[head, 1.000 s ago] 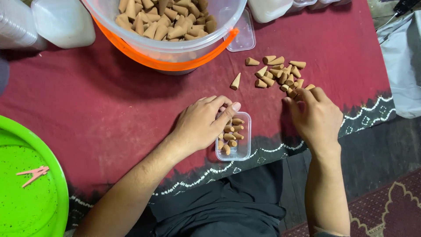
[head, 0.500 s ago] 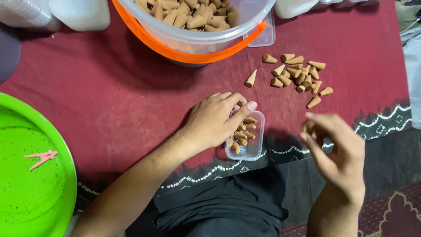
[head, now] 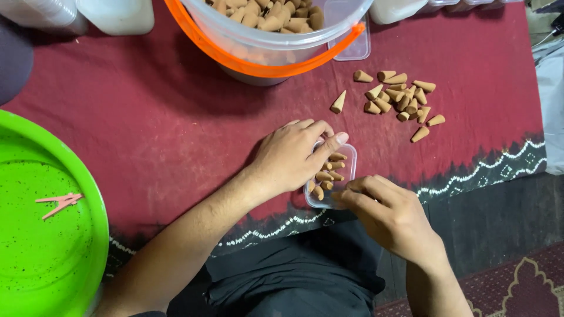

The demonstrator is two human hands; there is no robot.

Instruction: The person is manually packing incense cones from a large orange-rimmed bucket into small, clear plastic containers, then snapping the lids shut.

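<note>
Your left hand (head: 291, 155) rests w/ fingers curled over the top-left edge of the small clear rectangular plastic box (head: 332, 176), thumb stretched along its far rim, steadying it. The box sits on the dark red cloth w/ a black-and-white patterned border (head: 147, 117), right at the border, just in front of your lap. Inside it: several tan cone-shaped incense pieces (head: 329, 173), lying in loose rows, tips pointing diff ways.

Your right hand (head: 390, 214) is at the near-right corner of the box, fingertips bunched together and touching the rim. Can't tell whether it pinches a cone; the fingers hide whatever's under them.

Further out, to the right of the box & well apart from it, a loose pile of the same tan cones (head: 402, 100) lies on the cloth, w/ one single cone (head: 338, 103) off to its left. Beyond those stands a big clear plastic bucket w/ an orange rim and handle (head: 270, 50), full of more cones. A clear flat lid (head: 352, 47) lies just beside the bucket's right side.

At your left, a bright green round plastic basin (head: 41, 235) holds a few thin pink sticks (head: 59, 202). White plastic containers (head: 114, 14) sit along the far edge, top left. Bottom right, a maroon patterned rug (head: 517, 287) shows.
</note>
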